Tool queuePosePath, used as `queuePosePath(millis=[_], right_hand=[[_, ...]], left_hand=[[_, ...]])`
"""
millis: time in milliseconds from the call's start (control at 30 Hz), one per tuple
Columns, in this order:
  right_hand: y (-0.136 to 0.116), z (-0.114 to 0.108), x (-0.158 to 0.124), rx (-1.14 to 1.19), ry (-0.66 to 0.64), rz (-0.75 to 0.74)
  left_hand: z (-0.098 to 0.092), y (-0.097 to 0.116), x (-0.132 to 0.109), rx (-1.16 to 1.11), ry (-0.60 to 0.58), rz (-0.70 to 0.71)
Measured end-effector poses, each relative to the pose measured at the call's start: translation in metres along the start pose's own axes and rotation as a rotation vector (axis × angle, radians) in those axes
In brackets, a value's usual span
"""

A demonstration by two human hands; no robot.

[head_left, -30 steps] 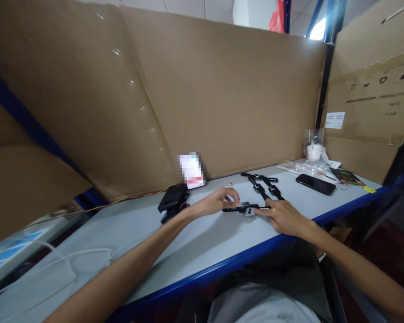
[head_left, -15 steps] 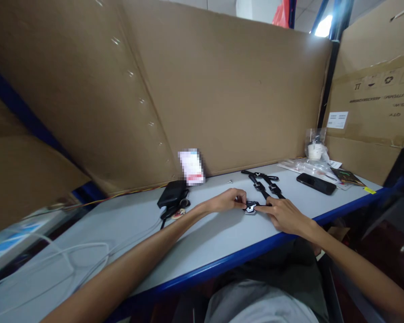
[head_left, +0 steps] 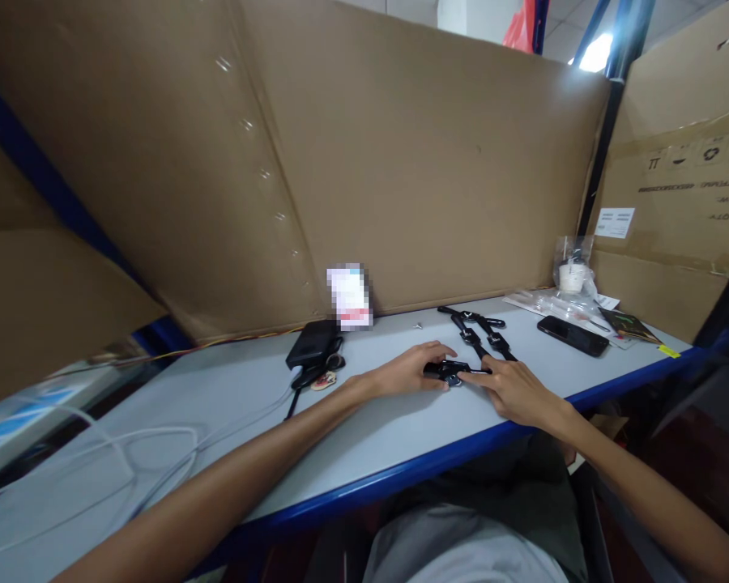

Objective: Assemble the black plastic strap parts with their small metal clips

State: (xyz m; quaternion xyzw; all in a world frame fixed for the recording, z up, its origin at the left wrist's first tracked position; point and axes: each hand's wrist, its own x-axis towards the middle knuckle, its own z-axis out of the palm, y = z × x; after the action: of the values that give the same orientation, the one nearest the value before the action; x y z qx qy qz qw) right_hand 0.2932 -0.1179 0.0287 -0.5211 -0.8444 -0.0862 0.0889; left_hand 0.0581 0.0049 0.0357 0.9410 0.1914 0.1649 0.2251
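Observation:
Between my hands a black smartwatch point(head_left: 450, 370) lies on the grey table, with a small shiny silvery piece at its near edge. My left hand point(head_left: 410, 370) curves around the strap at the watch's left side, fingers beyond it and thumb on the near side. With its index finger stretched onto the watch's right part, my right hand point(head_left: 516, 389) holds it from the other side; its remaining fingers are curled. Just beyond my right hand lie more smartwatches: one point(head_left: 469, 336) and another point(head_left: 496, 342) side by side, and a third point(head_left: 467, 317) across behind them.
A dark phone point(head_left: 573, 335) lies at the right, near plastic bags point(head_left: 559, 306) and a white cup-like container point(head_left: 572, 277). Left of my hands are a black box-shaped device point(head_left: 312, 344) with cables and a lit, blurred-out screen point(head_left: 351, 296). Cardboard point(head_left: 431, 162) walls the back.
My left hand has opened from a pinch at the watch's edge to a wider hold around its strap. The silvery piece shows less brightly. My right hand stays nearly in place.

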Motion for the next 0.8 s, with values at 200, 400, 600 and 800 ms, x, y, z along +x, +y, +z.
queuePosePath(millis=[200, 400, 600, 800], right_hand=[[0.0002, -0.0005, -0.0005, -0.007, -0.011, 0.001], [0.0035, 0.0023, 0.0, -0.03, 0.002, -0.03], [0.0044, 0.0031, 0.0, -0.007, 0.012, -0.036], [0.0035, 0.0011, -0.0003, -0.022, -0.014, -0.026]], left_hand=[[0.0097, 0.0039, -0.0032, 0.123, 0.059, 0.079], [0.0086, 0.0062, -0.004, 0.127, 0.053, 0.077], [0.0062, 0.0075, -0.0033, 0.094, 0.062, 0.068], [0.006, 0.0063, -0.0032, 0.069, 0.056, 0.065]])
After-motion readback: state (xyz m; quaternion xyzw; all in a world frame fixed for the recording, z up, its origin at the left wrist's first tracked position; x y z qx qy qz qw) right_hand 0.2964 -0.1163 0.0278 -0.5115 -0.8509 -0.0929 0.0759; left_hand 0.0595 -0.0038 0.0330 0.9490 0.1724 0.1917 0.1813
